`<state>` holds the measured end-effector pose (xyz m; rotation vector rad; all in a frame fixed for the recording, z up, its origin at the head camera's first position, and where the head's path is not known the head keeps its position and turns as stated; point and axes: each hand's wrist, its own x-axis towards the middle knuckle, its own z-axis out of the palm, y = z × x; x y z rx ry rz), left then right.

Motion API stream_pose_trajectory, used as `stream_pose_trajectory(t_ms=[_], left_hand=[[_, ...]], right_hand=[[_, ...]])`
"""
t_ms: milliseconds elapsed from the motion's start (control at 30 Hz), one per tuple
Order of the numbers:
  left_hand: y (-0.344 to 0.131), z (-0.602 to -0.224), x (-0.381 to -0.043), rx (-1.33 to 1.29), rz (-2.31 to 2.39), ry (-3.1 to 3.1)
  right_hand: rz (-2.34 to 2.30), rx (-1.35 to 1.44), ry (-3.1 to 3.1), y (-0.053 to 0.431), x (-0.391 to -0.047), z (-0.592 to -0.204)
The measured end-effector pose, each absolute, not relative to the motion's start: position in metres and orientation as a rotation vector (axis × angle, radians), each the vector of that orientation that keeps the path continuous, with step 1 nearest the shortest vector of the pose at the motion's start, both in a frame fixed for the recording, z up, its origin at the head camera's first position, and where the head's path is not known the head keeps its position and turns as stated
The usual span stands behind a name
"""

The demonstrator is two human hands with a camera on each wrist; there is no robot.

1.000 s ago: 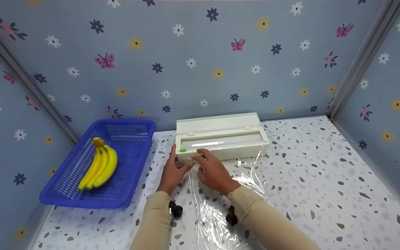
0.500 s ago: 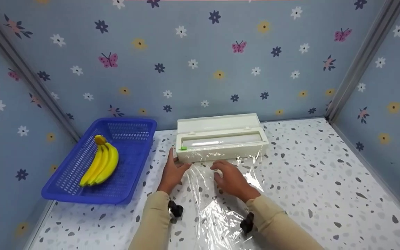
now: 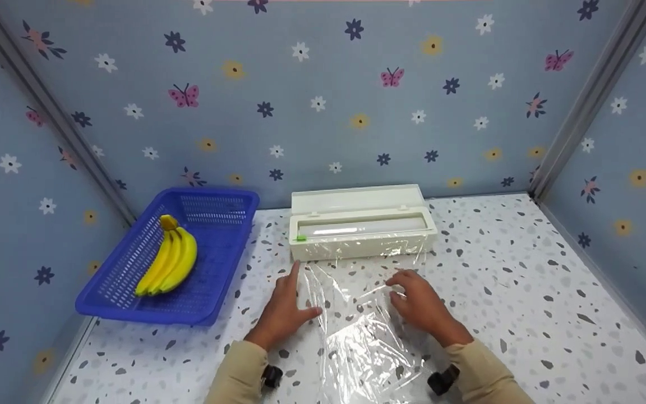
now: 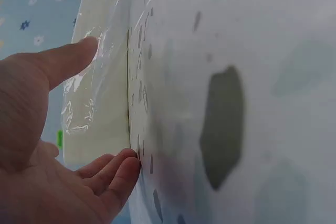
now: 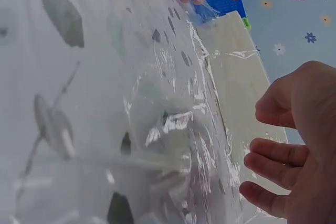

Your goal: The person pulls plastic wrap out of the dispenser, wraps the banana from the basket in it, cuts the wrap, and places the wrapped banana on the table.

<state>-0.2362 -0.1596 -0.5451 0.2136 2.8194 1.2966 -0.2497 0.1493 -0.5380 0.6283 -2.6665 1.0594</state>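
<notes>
A white cling film dispenser (image 3: 362, 247) stands at the back of the table, its lid (image 3: 356, 199) raised and a green slider (image 3: 301, 238) at its left end. From its front a clear sheet of cling film (image 3: 356, 336) runs over the table toward me, creased and shiny. My left hand (image 3: 286, 308) is at the film's left edge, thumb and fingers spread, holding nothing. On the other side my right hand (image 3: 424, 306) hovers over the film's right edge with fingers loosely bent. In the right wrist view its fingertips (image 5: 257, 192) have nothing between them.
To the left stands a blue plastic basket (image 3: 222, 280) with a bunch of yellow bananas (image 3: 171, 261) in it. Flower-patterned wall panels (image 3: 334, 101) enclose the speckled table (image 3: 513, 292) at the back and sides.
My right hand has moved right and toward me, away from the dispenser's left front. My left hand has drawn back from the dispenser's left corner. More of the film shows between the hands.
</notes>
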Motion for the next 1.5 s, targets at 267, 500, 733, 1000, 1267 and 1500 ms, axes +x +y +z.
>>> stream_pose_trajectory(t_ms=[267, 500, 733, 1000, 1267, 1500], left_hand=[[-0.164, -0.545, -0.211, 0.547, 0.961, 2.897], [-0.170, -0.545, -0.204, 0.562, 0.801, 2.947], [-0.175, -0.540, -0.199, 0.581, 0.782, 2.976], [-0.182, -0.539, -0.195, 0.691, 0.883, 2.998], [-0.198, -0.521, -0.191, 0.697, 0.829, 3.098], [-0.215, -0.486, -0.192, 0.519, 0.835, 3.183]], right_hand=[[0.921, 0.612, -2.698, 0.183, -0.230, -0.541], [1.005, 0.683, -2.614, 0.193, -0.212, -0.540], [1.119, 0.717, -2.425, 0.211, -0.196, -0.547], [1.117, 0.697, -2.349, 0.227, -0.184, -0.554], [1.230, 0.622, -2.450, 0.231, -0.180, -0.562], [1.214, 0.506, -2.704, 0.234, -0.175, -0.564]])
